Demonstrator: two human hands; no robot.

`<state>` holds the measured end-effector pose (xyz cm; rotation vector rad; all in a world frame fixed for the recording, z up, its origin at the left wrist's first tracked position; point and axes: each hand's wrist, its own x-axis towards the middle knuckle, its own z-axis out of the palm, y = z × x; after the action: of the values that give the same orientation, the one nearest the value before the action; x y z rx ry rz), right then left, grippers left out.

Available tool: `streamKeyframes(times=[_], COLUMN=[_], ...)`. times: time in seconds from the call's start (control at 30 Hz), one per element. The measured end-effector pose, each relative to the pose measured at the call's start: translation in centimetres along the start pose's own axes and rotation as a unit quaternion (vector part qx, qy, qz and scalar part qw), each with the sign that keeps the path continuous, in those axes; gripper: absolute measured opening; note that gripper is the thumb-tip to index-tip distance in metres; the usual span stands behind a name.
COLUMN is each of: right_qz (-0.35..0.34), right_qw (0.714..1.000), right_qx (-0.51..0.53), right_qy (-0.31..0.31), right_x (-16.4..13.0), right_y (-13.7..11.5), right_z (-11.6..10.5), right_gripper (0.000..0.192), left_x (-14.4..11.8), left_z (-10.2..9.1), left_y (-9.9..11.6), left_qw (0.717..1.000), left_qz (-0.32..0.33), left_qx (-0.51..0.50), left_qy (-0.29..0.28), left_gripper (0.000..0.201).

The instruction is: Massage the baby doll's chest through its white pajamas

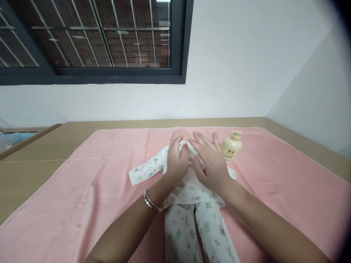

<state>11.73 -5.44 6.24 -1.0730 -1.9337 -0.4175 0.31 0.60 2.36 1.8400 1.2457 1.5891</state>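
A doll lies on its back on a pink sheet, its head (181, 134) at the far end and mostly hidden by my hands. It wears a white printed baby shirt (189, 188) and matching printed trousers (181, 230). One sleeve (148, 168) stretches out to the left, while the other is largely covered by my right hand. At the collar, my left hand (177, 157) has its fingers curled, with shirt cloth between thumb and index finger. My right hand (210, 160) rests over the shirt's upper right side, fingers apart and holding nothing visible.
A yellow pump bottle (232, 146) stands just right of my right hand. The pink sheet (109, 197) covers a wooden surface (35, 171) that meets a white wall (233, 73). Above is a dark-framed window (117, 76) with bars. Light blue cloth (16, 140) shows at far left.
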Motion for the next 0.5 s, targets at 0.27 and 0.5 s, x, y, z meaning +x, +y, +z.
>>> streamKeyframes(times=[0.27,0.5], right_qz=[0.075,0.091], right_qw=[0.97,0.958], right_qx=[0.113,0.07], right_qy=[-0.202,-0.262], right_x=[-1.5,-1.7], right_y=[4.3,4.5], right_z=[7.6,7.6], right_gripper=[0.046,0.05], left_x=[0.3,-0.2], left_z=[1.2,1.4], left_y=[-4.7,-4.3], left_qw=[0.995,0.993], left_qz=[-0.032,0.026], left_qx=[0.09,0.119], left_qy=[0.017,0.003], left_gripper=[0.034,0.034])
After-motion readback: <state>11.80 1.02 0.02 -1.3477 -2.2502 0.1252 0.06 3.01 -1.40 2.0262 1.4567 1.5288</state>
